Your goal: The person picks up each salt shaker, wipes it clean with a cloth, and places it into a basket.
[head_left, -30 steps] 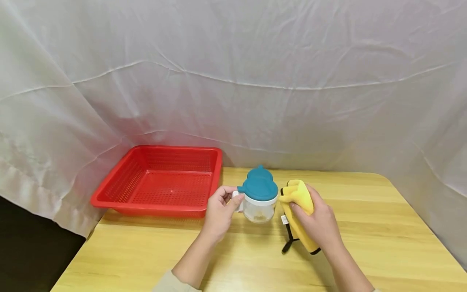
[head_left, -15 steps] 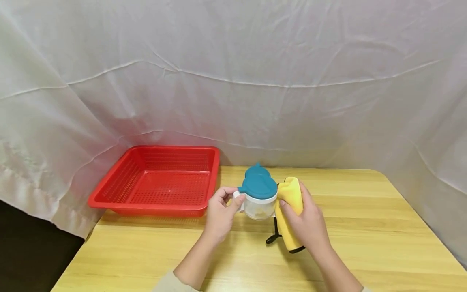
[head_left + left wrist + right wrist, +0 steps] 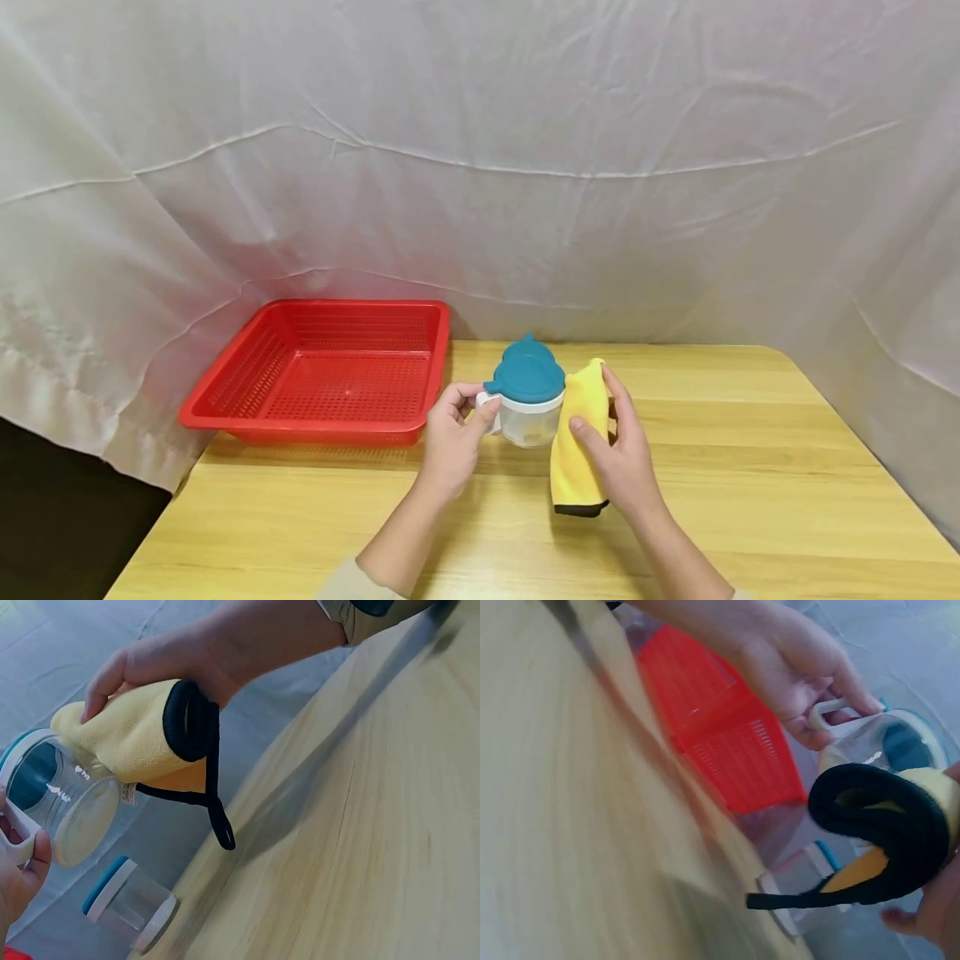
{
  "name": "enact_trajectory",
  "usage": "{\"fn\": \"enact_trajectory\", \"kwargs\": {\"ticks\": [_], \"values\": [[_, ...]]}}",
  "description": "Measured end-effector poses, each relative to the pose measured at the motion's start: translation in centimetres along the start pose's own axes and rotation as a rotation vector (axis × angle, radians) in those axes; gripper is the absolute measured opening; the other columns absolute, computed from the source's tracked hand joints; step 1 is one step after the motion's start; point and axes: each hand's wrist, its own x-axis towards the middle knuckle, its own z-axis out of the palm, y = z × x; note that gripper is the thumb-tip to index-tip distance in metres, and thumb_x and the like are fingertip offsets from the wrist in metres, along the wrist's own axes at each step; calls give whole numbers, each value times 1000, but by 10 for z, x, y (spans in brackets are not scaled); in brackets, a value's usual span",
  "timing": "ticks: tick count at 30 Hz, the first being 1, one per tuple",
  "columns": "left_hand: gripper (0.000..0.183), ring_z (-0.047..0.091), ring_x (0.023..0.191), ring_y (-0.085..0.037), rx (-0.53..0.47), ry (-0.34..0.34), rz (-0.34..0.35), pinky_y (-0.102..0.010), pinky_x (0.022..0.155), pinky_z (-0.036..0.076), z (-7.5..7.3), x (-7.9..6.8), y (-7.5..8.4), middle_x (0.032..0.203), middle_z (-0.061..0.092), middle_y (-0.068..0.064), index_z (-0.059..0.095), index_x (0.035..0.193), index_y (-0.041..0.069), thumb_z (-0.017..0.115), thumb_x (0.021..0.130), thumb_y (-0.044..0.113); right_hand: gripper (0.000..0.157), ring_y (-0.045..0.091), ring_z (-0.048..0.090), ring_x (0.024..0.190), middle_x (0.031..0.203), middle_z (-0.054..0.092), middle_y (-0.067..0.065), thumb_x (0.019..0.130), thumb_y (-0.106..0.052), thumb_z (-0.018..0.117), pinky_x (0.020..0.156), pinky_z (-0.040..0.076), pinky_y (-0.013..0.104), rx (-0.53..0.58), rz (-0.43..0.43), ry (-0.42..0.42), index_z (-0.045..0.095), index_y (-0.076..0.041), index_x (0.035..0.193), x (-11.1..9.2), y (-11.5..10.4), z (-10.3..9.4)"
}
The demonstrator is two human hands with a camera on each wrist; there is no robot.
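My left hand (image 3: 452, 442) holds a clear jar (image 3: 528, 425) by its white handle, off the table. The jar has a white rim and a teal lid (image 3: 528, 379). My right hand (image 3: 621, 450) grips a folded yellow cloth (image 3: 579, 446) with black edging, against the jar's right side. In the left wrist view the cloth (image 3: 124, 739) meets the jar's clear wall (image 3: 82, 795), and a black loop (image 3: 217, 821) hangs from it. Some right-hand fingers are hidden behind the cloth.
A second clear jar (image 3: 129, 904) with a teal lid stands on the wooden table (image 3: 750, 467), mostly hidden behind the held one in the head view. A red perforated basket (image 3: 352, 433) sits at the left. A pale curtain (image 3: 525, 233) hangs behind.
My right hand has moved left with the cloth, bringing it from beside the jar up against it. The hanging loop has gone out of the head view. The left hand keeps its hold.
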Motion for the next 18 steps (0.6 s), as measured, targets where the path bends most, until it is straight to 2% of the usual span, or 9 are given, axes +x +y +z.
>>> {"fn": "enact_trajectory", "kwargs": {"ticks": [8, 15, 18], "values": [[24, 58, 87, -16, 13, 6, 13, -18, 67, 55, 4, -1, 3, 95, 60, -11, 60, 107, -5, 71, 88, 3, 68, 25, 58, 102, 141, 41, 10, 98, -25, 60, 78, 56, 29, 18, 89, 12, 24, -38, 154, 0, 3, 6], [23, 59, 85, -17, 24, 24, 26, -20, 64, 56, 4, -2, 3, 93, 62, -13, 64, 107, -3, 74, 86, 4, 65, 23, 66, 83, 120, 55, 19, 102, -20, 51, 70, 59, 38, 206, 194, -40, 17, -33, 157, 0, 1, 10], [25, 62, 84, -17, 45, 41, -3, -25, 64, 60, 4, -3, 4, 92, 66, -12, 69, 105, -1, 78, 83, 6, 65, 23, 65, 83, 117, 55, 19, 103, -22, 51, 71, 59, 37, 212, 211, -35, 17, -32, 157, -1, 1, 12]]}}
